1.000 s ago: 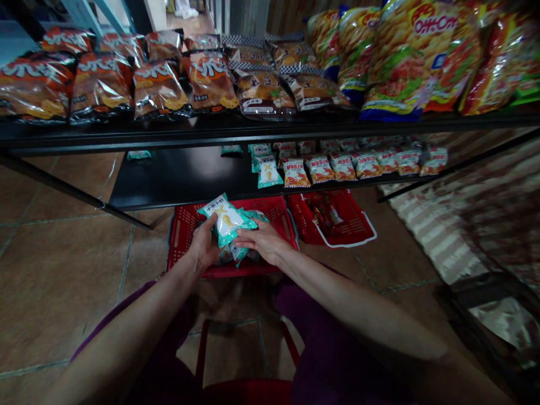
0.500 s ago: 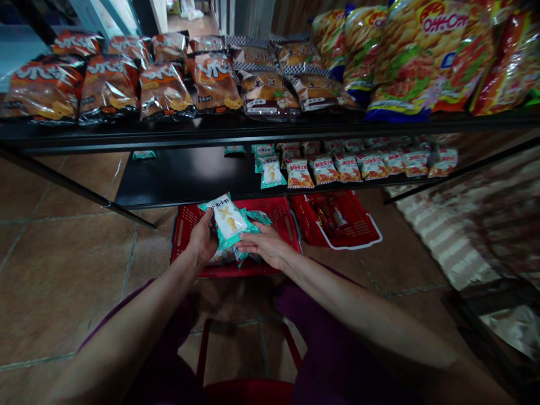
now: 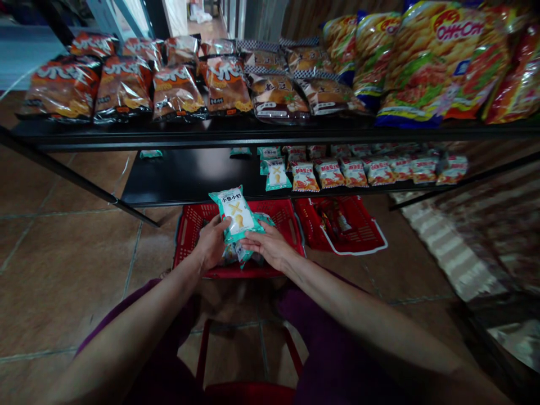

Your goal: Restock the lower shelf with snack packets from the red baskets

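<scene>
A teal and white snack bag (image 3: 237,209) is held up, tilted, above a red basket (image 3: 180,243). My left hand (image 3: 212,243) grips its lower left side, thumb over the front. At the bag's lower right corner, my right hand (image 3: 272,245) has its fingers and thumb closed around the edge. More teal snack bags (image 3: 247,254) lie in the basket beneath, partly hidden by my hands. Just beyond, the black lower shelf (image 3: 189,177) carries a few matching bags (image 3: 277,173).
Several orange and white bags (image 3: 331,171) stand in rows on the lower shelf's right. Larger snack bags (image 3: 175,93) fill the upper shelf (image 3: 211,142) above. A second red basket (image 3: 358,239) with a white handle sits at the right. A thin shelf leg (image 3: 137,212) slants at the left.
The held snack bag has moved slightly up and right, turning more squarely to view. My left hand has shifted right along with it; my right hand stays at the lower corner.
</scene>
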A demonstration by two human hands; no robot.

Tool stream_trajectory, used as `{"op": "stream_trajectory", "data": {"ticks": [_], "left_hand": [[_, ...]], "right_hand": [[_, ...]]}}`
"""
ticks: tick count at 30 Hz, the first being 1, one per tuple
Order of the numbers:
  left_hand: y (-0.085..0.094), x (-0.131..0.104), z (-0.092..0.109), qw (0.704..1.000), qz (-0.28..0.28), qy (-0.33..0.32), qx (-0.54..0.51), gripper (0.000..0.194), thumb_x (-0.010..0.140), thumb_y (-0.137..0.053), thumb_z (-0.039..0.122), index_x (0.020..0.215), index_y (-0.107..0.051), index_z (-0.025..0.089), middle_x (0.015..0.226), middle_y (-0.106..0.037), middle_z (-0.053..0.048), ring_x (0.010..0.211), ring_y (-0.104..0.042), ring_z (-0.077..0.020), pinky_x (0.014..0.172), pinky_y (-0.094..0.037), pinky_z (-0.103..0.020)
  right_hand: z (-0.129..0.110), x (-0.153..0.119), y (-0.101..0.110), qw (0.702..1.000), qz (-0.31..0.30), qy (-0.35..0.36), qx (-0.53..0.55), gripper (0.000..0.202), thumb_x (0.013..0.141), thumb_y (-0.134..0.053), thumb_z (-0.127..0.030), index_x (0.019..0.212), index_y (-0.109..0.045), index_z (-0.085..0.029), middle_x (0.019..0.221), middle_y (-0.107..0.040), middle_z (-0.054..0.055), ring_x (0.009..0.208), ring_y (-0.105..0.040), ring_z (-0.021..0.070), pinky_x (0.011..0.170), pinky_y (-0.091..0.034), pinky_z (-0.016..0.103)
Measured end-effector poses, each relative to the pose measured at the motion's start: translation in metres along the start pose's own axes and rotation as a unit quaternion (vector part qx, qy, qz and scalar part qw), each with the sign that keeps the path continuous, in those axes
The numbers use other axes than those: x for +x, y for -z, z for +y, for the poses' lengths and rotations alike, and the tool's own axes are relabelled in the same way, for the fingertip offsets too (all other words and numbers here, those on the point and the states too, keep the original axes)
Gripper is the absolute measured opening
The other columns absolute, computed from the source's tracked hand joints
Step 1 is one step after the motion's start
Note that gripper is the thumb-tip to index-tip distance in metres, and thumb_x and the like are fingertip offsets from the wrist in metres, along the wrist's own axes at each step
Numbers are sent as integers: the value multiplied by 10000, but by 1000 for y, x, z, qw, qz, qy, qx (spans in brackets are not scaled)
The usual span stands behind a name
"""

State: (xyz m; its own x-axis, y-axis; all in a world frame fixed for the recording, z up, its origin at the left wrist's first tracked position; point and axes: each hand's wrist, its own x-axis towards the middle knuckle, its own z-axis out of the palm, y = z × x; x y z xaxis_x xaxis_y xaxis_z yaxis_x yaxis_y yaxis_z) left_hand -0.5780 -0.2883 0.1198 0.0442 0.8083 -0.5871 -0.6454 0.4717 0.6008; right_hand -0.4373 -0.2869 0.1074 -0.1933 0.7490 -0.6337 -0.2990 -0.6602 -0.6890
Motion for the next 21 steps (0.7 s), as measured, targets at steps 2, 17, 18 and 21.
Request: {"op": "stream_trajectory", "data": {"ticks": [2, 17, 18, 21], "left_hand": [[2, 0, -2, 1000, 23, 11, 12, 249, 802, -577, 103, 1043, -630, 139, 913, -729, -90, 920, -682, -210, 872, -532, -346], [13, 4, -4, 993, 45, -88, 66, 585, 700, -643, 74, 1259, -540, 215, 997, -719, -57, 904, -678, -211, 842, -534, -344], [13, 4, -3, 993, 48, -86, 63, 608, 703, -636, 71, 1280, -521, 224, 1006, -715, -56, 910, -676, -211, 839, -533, -342], [15, 6, -2, 991, 59, -90, 80, 650, 726, -610, 81, 1335, -450, 243, 1060, -691, -62, 934, -665, -209, 836, -527, -345]], "right_hand": [[1, 1, -1, 1000, -2, -2, 1, 469, 676, -737, -97, 1060, -485, -193, 664, -677, -40, 574, -681, 128, 604, -580, 237], [-3, 4, -1, 999, -3, -36, 26, 286, 741, -654, -27, 967, -569, -178, 797, -701, -4, 642, -677, 101, 685, -604, 237], [-2, 4, -1, 999, -5, -35, 26, 295, 733, -654, -18, 969, -575, -176, 806, -701, -3, 648, -680, 102, 684, -605, 234], [1, 6, -1, 1000, 2, -20, 24, 283, 717, -657, -11, 945, -597, -166, 796, -701, -3, 632, -678, 100, 659, -602, 220]]}}
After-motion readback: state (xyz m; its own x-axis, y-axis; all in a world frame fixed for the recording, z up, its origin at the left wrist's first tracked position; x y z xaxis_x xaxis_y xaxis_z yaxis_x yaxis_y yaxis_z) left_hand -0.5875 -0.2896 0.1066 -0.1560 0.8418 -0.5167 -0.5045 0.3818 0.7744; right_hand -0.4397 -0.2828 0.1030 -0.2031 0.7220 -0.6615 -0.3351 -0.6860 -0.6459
